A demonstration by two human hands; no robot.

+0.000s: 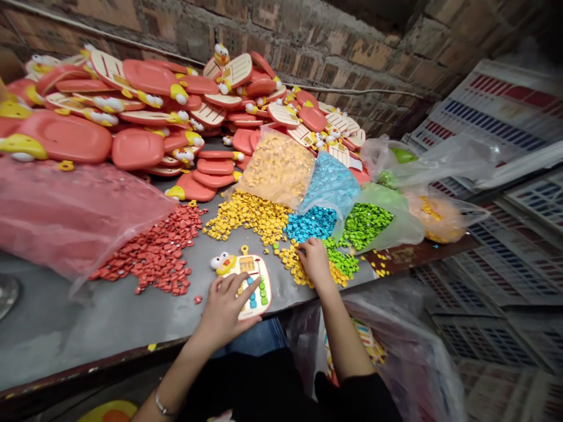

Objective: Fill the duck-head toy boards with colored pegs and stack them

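A cream toy panel with a duck-like face lies near the table's front edge, with blue and green buttons set in its slots. My left hand rests over its left side, fingers spread, covering some of the slots. My right hand is at a pile of yellow buttons, its fingers drawn together; whatever they hold is too small to make out. Blue buttons and green buttons lie just beyond it. Red buttons are heaped left of the panel.
Stacked red toy shells line the brick wall. Plastic bags, red, orange, blue and green, lie open behind the buttons. A clear bag with toys hangs below the table at right. Printed sheets stand at far right.
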